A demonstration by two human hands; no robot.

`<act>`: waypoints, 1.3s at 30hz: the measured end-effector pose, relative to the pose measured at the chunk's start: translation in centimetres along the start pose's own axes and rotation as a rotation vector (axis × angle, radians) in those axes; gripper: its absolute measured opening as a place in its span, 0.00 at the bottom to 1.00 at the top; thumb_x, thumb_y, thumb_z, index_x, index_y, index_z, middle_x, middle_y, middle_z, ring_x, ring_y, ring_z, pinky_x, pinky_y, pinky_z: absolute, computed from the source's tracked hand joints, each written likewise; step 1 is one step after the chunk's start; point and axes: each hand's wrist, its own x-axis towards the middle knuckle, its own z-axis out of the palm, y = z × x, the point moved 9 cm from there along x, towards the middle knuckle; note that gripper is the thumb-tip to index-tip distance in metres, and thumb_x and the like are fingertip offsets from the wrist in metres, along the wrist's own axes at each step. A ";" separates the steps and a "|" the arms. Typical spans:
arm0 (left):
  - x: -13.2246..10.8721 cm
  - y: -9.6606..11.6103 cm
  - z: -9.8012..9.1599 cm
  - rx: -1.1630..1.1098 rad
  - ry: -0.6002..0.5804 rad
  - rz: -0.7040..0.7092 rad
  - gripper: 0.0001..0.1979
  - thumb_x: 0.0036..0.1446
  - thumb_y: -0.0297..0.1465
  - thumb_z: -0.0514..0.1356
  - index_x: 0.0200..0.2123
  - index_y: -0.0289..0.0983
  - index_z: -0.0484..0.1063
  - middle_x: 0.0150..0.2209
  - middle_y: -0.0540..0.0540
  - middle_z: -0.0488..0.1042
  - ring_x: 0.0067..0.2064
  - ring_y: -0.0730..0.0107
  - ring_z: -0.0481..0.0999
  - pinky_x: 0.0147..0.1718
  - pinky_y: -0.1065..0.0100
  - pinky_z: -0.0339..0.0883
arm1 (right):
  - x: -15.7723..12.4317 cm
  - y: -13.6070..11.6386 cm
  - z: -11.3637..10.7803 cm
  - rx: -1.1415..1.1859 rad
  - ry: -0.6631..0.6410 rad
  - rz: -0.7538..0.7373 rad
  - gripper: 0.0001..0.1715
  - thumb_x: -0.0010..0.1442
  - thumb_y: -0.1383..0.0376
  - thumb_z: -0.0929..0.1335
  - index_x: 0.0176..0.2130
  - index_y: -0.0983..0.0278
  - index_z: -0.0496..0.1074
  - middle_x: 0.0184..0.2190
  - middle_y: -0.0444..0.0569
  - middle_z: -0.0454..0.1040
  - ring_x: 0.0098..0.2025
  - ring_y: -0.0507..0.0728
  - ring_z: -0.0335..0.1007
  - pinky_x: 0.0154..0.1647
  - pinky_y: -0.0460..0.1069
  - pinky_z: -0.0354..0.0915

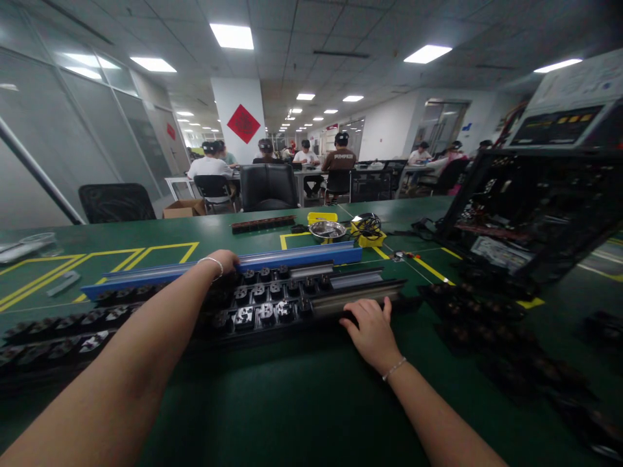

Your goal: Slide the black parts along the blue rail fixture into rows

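Observation:
Long black rails, like power strips, lie side by side across the table before me, with rows of black socket-like modules (266, 312) set in them. My right hand (372, 327) is at the right end of the nearest rail (335, 305), its fingers bent over the bare channel and its thumb at the near edge. My left hand (224, 262) reaches over the middle of the rails, close to a long blue channel (311, 254) behind them. Its fingers are mostly hidden behind the hand and wrist.
Dark parts (487, 318) lie in rows on the right, below a large black open-framed machine (535, 207). Further back are a metal bowl (328, 229), a yellow bin with black cable (368, 230) and a brown strip (263, 224). More module rows (58, 347) lie left. People sit beyond the table.

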 end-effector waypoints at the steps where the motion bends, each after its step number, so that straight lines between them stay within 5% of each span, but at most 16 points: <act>1: -0.1 0.1 0.1 0.000 -0.003 0.004 0.18 0.43 0.31 0.59 0.39 0.49 0.78 0.39 0.50 0.79 0.41 0.64 0.76 0.41 0.72 0.66 | -0.1 -0.1 0.0 0.009 -0.002 0.008 0.05 0.58 0.62 0.64 0.36 0.59 0.70 0.36 0.45 0.73 0.45 0.58 0.64 0.59 0.69 0.35; 6: -1.4 0.9 -0.7 -0.023 0.012 0.007 0.17 0.45 0.30 0.57 0.39 0.47 0.78 0.39 0.48 0.79 0.42 0.63 0.76 0.42 0.71 0.67 | -0.7 -0.9 -0.2 0.063 -0.030 0.037 0.04 0.57 0.63 0.65 0.33 0.58 0.70 0.34 0.43 0.73 0.43 0.57 0.64 0.58 0.69 0.35; 10: -4.5 2.1 -3.4 -0.070 0.103 -0.014 0.18 0.51 0.31 0.53 0.45 0.42 0.74 0.43 0.46 0.78 0.45 0.62 0.75 0.45 0.68 0.66 | -1.4 -1.4 -0.6 0.076 -0.048 0.055 0.04 0.56 0.62 0.66 0.33 0.57 0.71 0.34 0.42 0.73 0.43 0.57 0.64 0.58 0.67 0.35; 13: -10.1 4.8 -5.7 -0.128 0.265 0.008 0.21 0.58 0.34 0.48 0.53 0.39 0.66 0.53 0.45 0.71 0.53 0.65 0.70 0.53 0.67 0.61 | -2.1 -1.8 -0.9 0.066 -0.056 0.051 0.05 0.56 0.61 0.66 0.33 0.57 0.71 0.34 0.42 0.73 0.42 0.57 0.65 0.58 0.68 0.35; 16: -18.4 9.4 -7.5 -0.329 0.610 0.169 0.16 0.59 0.34 0.50 0.47 0.37 0.69 0.51 0.43 0.71 0.54 0.65 0.68 0.56 0.65 0.58 | -2.9 -2.3 -1.2 0.056 -0.052 0.032 0.06 0.56 0.60 0.65 0.33 0.57 0.71 0.34 0.43 0.73 0.42 0.57 0.65 0.57 0.68 0.36; 19: -24.9 13.5 -5.6 -0.349 0.717 0.228 0.13 0.58 0.32 0.52 0.45 0.38 0.70 0.52 0.44 0.71 0.56 0.63 0.66 0.57 0.60 0.58 | -3.6 -3.2 -1.6 0.052 -0.044 0.015 0.07 0.57 0.60 0.64 0.32 0.57 0.72 0.33 0.43 0.73 0.42 0.58 0.65 0.57 0.69 0.36; 22: -28.4 15.8 -2.8 -0.297 0.722 0.242 0.16 0.57 0.31 0.54 0.49 0.41 0.68 0.54 0.43 0.69 0.58 0.58 0.63 0.58 0.51 0.56 | -4.4 -4.3 -1.9 0.061 -0.040 0.000 0.08 0.57 0.60 0.64 0.32 0.57 0.72 0.32 0.43 0.73 0.42 0.58 0.65 0.57 0.69 0.37; 27: -29.7 15.7 -0.6 -0.242 0.713 0.186 0.19 0.56 0.32 0.54 0.52 0.41 0.66 0.56 0.42 0.67 0.58 0.53 0.63 0.58 0.49 0.55 | -5.5 -6.6 -2.4 0.075 -0.045 -0.003 0.10 0.56 0.57 0.64 0.31 0.59 0.71 0.33 0.44 0.73 0.41 0.58 0.66 0.58 0.68 0.38; 33: -30.3 15.4 -0.1 -0.255 0.773 0.187 0.19 0.57 0.29 0.53 0.52 0.39 0.65 0.57 0.42 0.65 0.61 0.55 0.58 0.59 0.50 0.52 | -4.8 -12.8 -1.6 0.195 -0.021 -0.131 0.22 0.58 0.59 0.63 0.50 0.64 0.67 0.51 0.53 0.69 0.53 0.58 0.62 0.57 0.56 0.52; 39: -30.2 15.4 0.2 -0.278 0.817 0.206 0.20 0.56 0.29 0.53 0.52 0.35 0.64 0.57 0.39 0.66 0.61 0.55 0.58 0.59 0.50 0.52 | -3.7 -15.6 0.0 0.176 -0.004 -0.082 0.17 0.59 0.60 0.62 0.47 0.61 0.69 0.45 0.49 0.74 0.50 0.57 0.66 0.53 0.55 0.53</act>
